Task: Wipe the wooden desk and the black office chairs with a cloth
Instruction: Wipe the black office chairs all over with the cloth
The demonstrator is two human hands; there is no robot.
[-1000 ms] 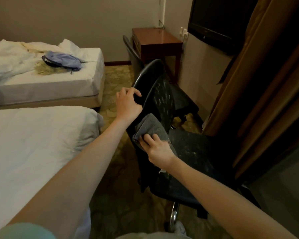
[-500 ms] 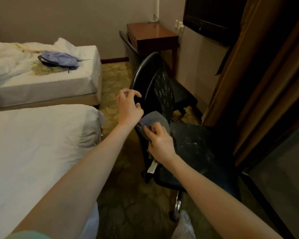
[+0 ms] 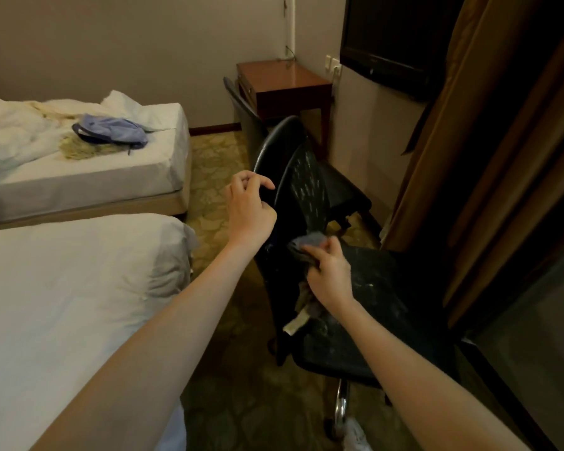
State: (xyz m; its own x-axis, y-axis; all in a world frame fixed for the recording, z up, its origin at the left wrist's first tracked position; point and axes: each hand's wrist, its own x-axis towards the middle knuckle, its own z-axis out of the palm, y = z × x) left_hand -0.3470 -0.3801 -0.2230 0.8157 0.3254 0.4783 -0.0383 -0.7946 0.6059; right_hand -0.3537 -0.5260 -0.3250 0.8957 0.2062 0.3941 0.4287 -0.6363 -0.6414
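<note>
A black office chair with a mesh backrest stands in front of me, and its seat is speckled with pale marks. My left hand curls its fingers round the left edge of the backrest. My right hand grips a grey cloth low on the backrest, where it meets the seat. Part of the cloth and a pale label hang below the hand. A second black chair stands behind, at the wooden desk in the far corner.
A white bed lies close on my left. A second bed behind it carries a blue bag. Brown curtains hang to the right, with a dark screen on the wall. Patterned carpet runs between beds and chairs.
My right hand has slid the cloth down the backrest towards the seat. My left hand stays at the backrest's edge.
</note>
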